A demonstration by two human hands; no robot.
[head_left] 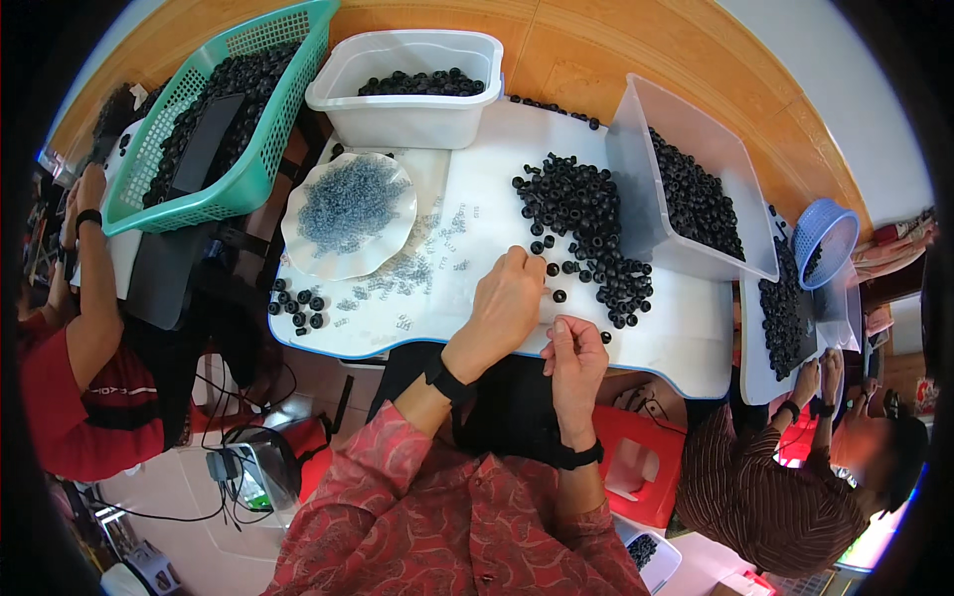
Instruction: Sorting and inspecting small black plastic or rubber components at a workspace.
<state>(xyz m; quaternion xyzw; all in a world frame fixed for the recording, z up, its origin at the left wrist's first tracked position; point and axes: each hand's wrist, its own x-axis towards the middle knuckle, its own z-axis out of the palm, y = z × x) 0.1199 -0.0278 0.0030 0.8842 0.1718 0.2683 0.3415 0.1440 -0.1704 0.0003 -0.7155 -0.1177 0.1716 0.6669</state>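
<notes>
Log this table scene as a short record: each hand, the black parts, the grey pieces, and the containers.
left hand: curled, left of the loose black parts; grip hidden
right hand: fingers bent, by the table's near edge; cannot tell if it holds anything
black parts: heaped on the table
grey pieces: on the plate, some scattered beside it
white tub: black parts inside
clear bin: right of the heap, black parts inside
</notes>
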